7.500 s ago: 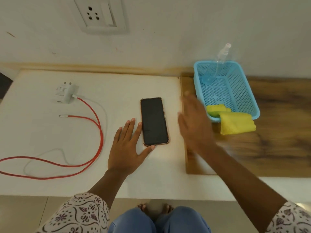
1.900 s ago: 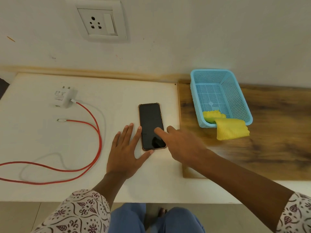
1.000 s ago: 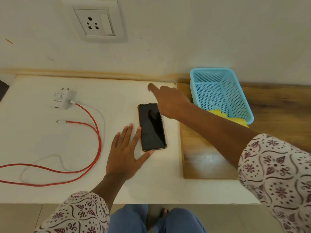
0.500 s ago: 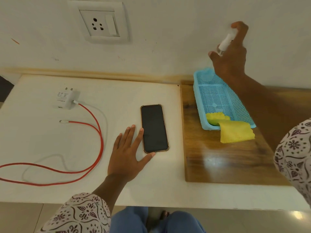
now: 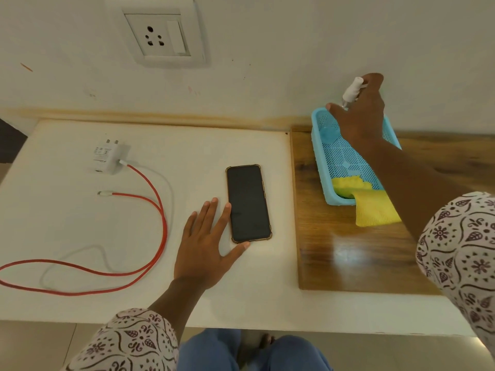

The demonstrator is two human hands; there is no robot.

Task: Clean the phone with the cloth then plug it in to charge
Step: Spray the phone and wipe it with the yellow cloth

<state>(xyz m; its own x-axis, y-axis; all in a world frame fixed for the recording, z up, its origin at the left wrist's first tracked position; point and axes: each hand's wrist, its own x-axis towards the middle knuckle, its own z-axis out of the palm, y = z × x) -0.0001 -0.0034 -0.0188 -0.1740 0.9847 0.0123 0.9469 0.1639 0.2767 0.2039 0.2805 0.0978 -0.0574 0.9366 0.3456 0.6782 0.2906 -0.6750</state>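
Your white desk [image 5: 80,231] meets a wooden board [image 5: 348,258] on the right, under a wall socket [image 5: 158,36]. The phone [image 5: 248,203] lies face up mid-desk; the charger [image 5: 107,159] and red cable [image 5: 150,188] sit to its left. The yellow cloth [image 5: 375,210] hangs over the blue basket's [image 5: 318,145] near rim. Your left hand [image 5: 206,245] rests flat, fingers spread, beside the phone. Your right hand [image 5: 359,113] reaches over the basket, its grip clamped on the spray bottle [image 5: 352,91].

A pale, scuffed wall [image 5: 294,49] carries a white socket plate [image 5: 158,30] at 11 o'clock above the white bench [image 5: 67,215], whose glossy wooden panel [image 5: 348,258] lies at 3 o'clock.
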